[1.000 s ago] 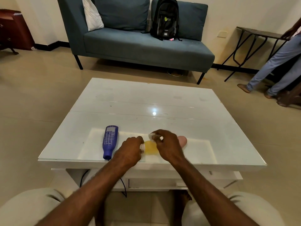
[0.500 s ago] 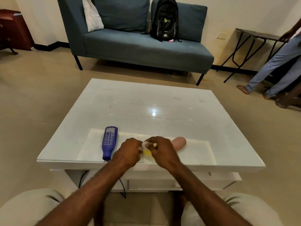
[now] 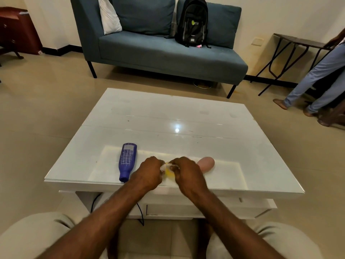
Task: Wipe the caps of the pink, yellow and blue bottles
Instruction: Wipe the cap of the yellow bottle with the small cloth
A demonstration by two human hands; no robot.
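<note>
The yellow bottle (image 3: 169, 174) lies at the near edge of the white table (image 3: 186, 116), mostly hidden between my two hands. My left hand (image 3: 149, 172) grips it at its white cap end. My right hand (image 3: 186, 174) is closed on a small white cloth (image 3: 174, 166) pressed against the bottle's top. The blue bottle (image 3: 127, 160) lies flat to the left of my left hand, cap toward me. A pink bottle (image 3: 206, 163) lies just behind my right hand, partly covered by it.
A blue sofa (image 3: 168, 53) with a black backpack (image 3: 193, 23) stands beyond the table. Another person's legs (image 3: 317, 81) and a folding side table (image 3: 295, 43) are at the far right. My knees sit below the table's front edge.
My hands have drawn closer together over the yellow bottle and slid slightly toward me. Less of the bottle shows now. The blue and pink bottles have not moved.
</note>
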